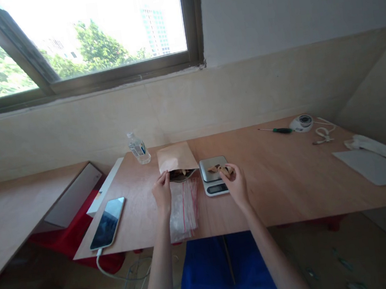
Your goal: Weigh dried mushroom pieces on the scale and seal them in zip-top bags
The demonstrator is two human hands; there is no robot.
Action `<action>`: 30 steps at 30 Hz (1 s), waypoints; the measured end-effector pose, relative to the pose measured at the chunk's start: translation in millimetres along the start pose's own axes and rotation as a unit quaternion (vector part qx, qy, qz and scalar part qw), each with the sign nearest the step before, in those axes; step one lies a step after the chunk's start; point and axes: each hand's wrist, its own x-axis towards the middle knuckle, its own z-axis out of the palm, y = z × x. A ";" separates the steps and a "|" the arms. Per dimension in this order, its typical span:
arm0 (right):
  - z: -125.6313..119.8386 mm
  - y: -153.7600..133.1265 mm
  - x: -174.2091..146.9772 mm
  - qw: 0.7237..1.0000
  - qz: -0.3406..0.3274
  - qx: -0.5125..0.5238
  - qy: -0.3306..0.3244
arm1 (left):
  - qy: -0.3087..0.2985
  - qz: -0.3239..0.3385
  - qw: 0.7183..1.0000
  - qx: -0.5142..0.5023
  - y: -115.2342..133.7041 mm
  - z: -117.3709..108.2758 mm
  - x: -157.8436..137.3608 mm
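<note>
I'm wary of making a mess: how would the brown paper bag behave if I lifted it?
The brown paper bag would probably flex, as its walls look thin. Its mouth gapes at the near side, so the pieces inside might spill if tilted. Its broad, flattish shape makes rolling unlikely.

Both of this person's arms reach forward, the left forearm (161, 261) and right forearm (273, 252) bare and slanting inward, so the hands sit closer together than the elbow ends do. I see the right forearm cutting across at the sharper angle. The left wrist (165, 213) looks nearly straight, and above it the left hand (162, 196) is turned back upward, thumb and forefinger pinched together at the tips. The right hand (237, 186) bends in toward the middle from its wrist, thumb and fingers curled toward each other in a loose pinch. The two hands are level and apart.
</note>
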 end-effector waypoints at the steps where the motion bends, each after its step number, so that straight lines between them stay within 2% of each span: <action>1: -2.8 5.5 4.7 1.000 -0.022 -0.021 -0.010 | -0.011 0.002 1.000 0.016 -5.8 2.9 3.4; 6: 1.1 16.9 14.8 0.993 -0.070 -0.059 -0.078 | -0.060 0.005 0.996 0.066 -21.4 14.5 10.6; 9: 11.5 18.1 13.6 0.986 -0.100 -0.069 -0.117 | -0.044 0.024 0.993 0.111 -7.6 13.8 -3.2; 11: 18.2 19.2 12.5 0.979 -0.122 -0.092 -0.133 | -0.029 0.068 0.979 0.188 8.5 12.1 -21.3; 14: 24.4 21.9 12.2 0.969 -0.151 -0.124 -0.149 | -0.084 0.157 0.950 0.257 26.5 9.9 -54.6; 16: 25.5 24.0 13.0 0.964 -0.167 -0.130 -0.160 | -0.162 0.178 0.924 0.297 27.1 8.2 -74.1; 18: 24.8 26.3 14.2 0.962 -0.174 -0.130 -0.163 | -0.236 0.160 0.898 0.335 19.4 5.4 -87.3; 20: 22.8 28.2 15.7 0.965 -0.171 -0.124 -0.157 | -0.278 0.137 0.880 0.360 8.5 1.2 -93.2; 26: 10.7 30.5 25.9 0.984 -0.122 -0.060 -0.113 | -0.279 0.076 0.866 0.409 -6.1 -14.5 -86.1; 30: 3.8 37.7 40.6 0.999 -0.022 -0.022 -0.028 | -0.285 0.044 0.867 0.406 -8.7 -22.2 -80.3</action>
